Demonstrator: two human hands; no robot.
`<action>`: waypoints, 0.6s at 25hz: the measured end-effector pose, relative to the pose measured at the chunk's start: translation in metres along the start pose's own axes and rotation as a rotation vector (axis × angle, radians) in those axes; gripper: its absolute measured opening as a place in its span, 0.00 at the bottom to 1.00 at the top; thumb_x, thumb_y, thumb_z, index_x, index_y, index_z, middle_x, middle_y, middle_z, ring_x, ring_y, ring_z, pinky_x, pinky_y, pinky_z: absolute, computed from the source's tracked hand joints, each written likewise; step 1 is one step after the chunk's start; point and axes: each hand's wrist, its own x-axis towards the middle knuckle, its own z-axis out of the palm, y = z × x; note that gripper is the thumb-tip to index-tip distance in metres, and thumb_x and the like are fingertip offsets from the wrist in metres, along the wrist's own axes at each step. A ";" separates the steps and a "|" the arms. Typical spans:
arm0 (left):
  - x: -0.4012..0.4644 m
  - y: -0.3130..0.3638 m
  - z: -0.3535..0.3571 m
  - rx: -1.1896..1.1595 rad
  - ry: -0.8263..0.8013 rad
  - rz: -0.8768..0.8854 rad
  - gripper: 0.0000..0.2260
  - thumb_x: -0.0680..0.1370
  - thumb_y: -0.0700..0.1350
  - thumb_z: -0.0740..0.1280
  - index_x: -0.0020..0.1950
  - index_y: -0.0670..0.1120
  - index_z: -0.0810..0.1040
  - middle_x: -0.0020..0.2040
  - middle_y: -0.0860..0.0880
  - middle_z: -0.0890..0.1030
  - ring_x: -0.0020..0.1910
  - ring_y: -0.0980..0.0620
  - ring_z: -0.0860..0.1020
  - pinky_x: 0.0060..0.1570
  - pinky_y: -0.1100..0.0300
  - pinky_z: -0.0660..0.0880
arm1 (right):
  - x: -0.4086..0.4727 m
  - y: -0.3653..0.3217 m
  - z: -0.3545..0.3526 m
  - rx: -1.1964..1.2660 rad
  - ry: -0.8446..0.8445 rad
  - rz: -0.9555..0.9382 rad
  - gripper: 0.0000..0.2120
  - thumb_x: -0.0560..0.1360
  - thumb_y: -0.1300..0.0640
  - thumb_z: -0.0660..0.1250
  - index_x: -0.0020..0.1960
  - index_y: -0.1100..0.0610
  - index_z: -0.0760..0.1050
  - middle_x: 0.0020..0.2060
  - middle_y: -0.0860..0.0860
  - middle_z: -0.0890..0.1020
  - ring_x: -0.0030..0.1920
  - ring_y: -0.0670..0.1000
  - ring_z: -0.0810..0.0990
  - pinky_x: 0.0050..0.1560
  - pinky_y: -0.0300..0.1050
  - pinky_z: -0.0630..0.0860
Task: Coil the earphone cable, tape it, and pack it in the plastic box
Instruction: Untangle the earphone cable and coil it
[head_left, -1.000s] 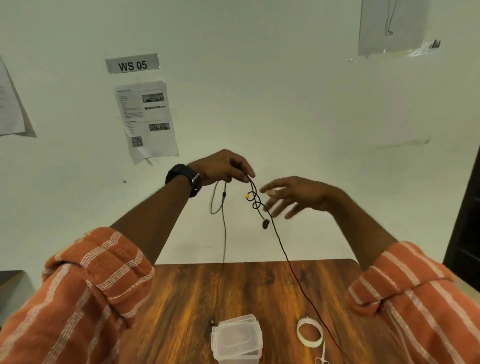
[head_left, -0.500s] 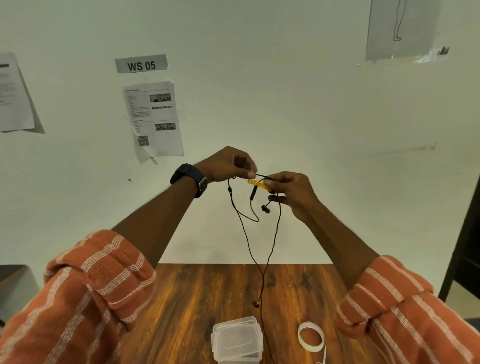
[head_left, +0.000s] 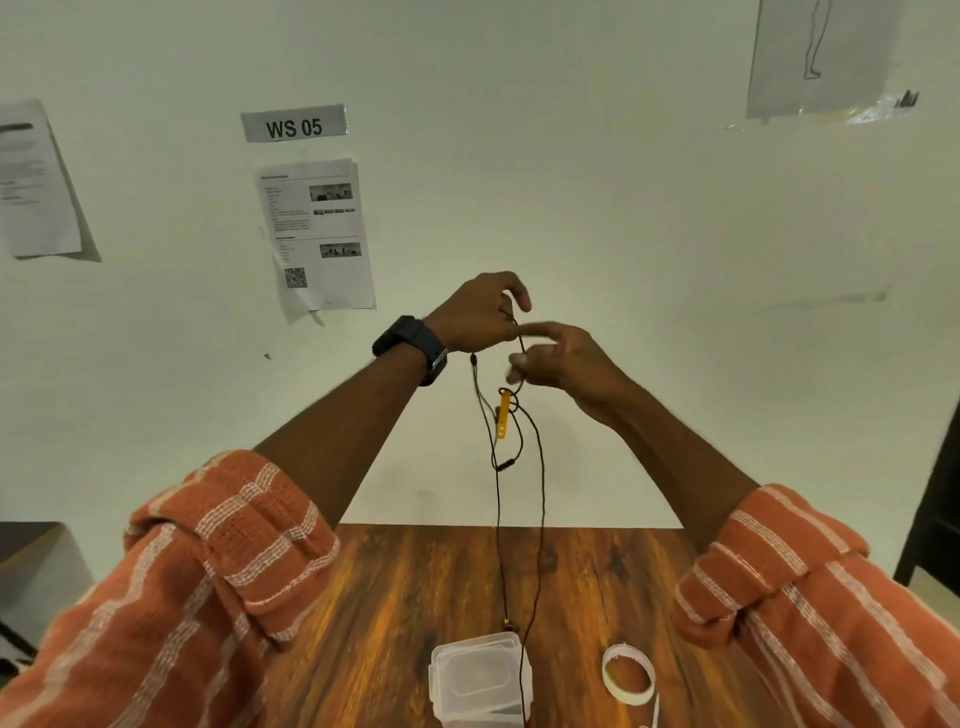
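Fingers (head_left: 511, 296) of the left hand (head_left: 475, 317) and right hand (head_left: 563, 358) pinch the earphone cable (head_left: 540, 467) in midair; its strands dangle onto the closed plastic box (head_left: 480, 680) on the table (head_left: 415, 597), beside a tape roll (head_left: 627, 674).

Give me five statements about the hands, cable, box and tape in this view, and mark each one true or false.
1. Both hands hold the earphone cable up above the table. True: the left hand and right hand both grip it.
2. The cable is already packed in the plastic box. False: it hangs loose from the hands, in front of the box.
3. The box's lid is on. True.
4. The tape roll sits to the left of the box. False: it lies to the right.
5. The watch is on the right wrist. False: it is on the left wrist.
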 end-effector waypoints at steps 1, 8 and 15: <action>0.000 -0.005 -0.002 0.087 -0.002 0.037 0.15 0.69 0.31 0.66 0.52 0.46 0.76 0.31 0.52 0.74 0.28 0.57 0.72 0.30 0.62 0.70 | 0.000 -0.002 -0.001 0.037 0.033 0.008 0.13 0.74 0.61 0.72 0.58 0.61 0.78 0.31 0.54 0.81 0.32 0.50 0.80 0.46 0.49 0.80; -0.029 -0.086 -0.017 -0.091 0.187 -0.264 0.03 0.76 0.39 0.71 0.48 0.45 0.79 0.39 0.46 0.81 0.38 0.46 0.81 0.43 0.53 0.76 | -0.011 -0.005 -0.083 -0.161 0.171 0.005 0.07 0.74 0.59 0.72 0.50 0.61 0.84 0.32 0.54 0.76 0.30 0.47 0.71 0.45 0.48 0.77; -0.028 -0.071 -0.022 -0.432 0.325 -0.455 0.10 0.73 0.50 0.74 0.47 0.44 0.82 0.27 0.53 0.69 0.23 0.57 0.66 0.27 0.63 0.68 | -0.014 0.012 -0.097 -0.220 0.214 0.054 0.11 0.69 0.55 0.75 0.34 0.62 0.79 0.33 0.57 0.72 0.27 0.47 0.68 0.35 0.44 0.70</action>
